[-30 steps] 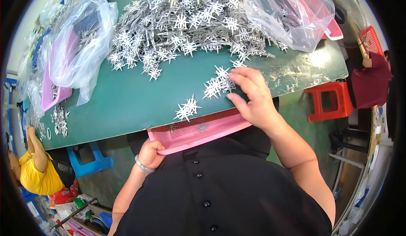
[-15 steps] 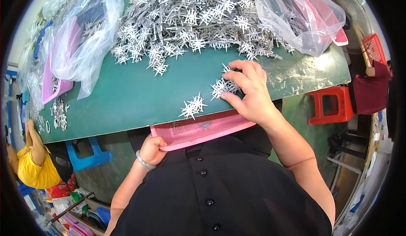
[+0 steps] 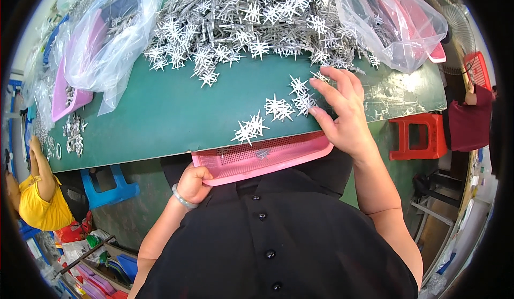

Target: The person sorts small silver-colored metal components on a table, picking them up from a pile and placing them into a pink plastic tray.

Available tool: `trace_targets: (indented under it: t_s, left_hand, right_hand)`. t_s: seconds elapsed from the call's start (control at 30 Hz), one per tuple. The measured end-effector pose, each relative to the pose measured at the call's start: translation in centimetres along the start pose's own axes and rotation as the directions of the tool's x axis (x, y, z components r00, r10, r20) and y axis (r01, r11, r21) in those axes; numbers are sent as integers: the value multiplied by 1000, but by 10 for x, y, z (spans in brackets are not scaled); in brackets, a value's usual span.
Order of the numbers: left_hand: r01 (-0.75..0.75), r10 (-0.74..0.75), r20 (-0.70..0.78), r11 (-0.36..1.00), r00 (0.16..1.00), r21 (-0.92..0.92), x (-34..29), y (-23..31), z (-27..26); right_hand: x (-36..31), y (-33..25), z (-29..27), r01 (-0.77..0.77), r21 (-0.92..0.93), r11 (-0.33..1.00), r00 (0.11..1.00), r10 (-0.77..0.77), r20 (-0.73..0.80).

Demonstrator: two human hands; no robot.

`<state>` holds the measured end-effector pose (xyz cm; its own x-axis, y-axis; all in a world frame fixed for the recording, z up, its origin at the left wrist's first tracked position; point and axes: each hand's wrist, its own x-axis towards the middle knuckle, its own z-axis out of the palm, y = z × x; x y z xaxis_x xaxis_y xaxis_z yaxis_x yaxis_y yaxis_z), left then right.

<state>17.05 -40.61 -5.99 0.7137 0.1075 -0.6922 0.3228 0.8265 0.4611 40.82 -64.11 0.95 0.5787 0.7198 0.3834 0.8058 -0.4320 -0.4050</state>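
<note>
My left hand (image 3: 194,185) is closed round the left end of a pink plastic basket (image 3: 267,169), which sits at my lap partly under the table edge. A few metal pieces show on the basket's mesh floor. Above the table my right hand (image 3: 344,109) has its fingers spread, thumb apart, with nothing gripped. Its thumb tip is beside a small group of silver star-shaped metal pieces (image 3: 303,96); one more piece shows by its fingertips. To the left lie further loose star pieces (image 3: 250,130), near the front edge. A big heap of these stars (image 3: 251,23) covers the far side.
Clear plastic bags with pink containers flank the heap, one at left (image 3: 110,47) and one at right (image 3: 399,28). Small metal parts (image 3: 74,133) lie at the table's left end. A blue stool (image 3: 110,186) and a red stool (image 3: 417,137) stand nearby. A person in yellow is at far left.
My right hand has spread its fingers and shifted right, uncovering star pieces that were under it. My left hand keeps its hold on the basket.
</note>
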Motion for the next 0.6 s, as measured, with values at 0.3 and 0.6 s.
trace_targets:
  t_s: [0.3, 0.6]
  left_hand:
    - [-33, 33, 18, 998, 999, 49, 6, -6, -13]
    - [-36, 35, 10, 998, 999, 60, 5, -5, -10]
  right_hand:
    - [-10, 6, -3, -71, -20, 997, 997, 71, 22]
    - [-11, 3, 4, -67, 31, 997, 998, 68, -17]
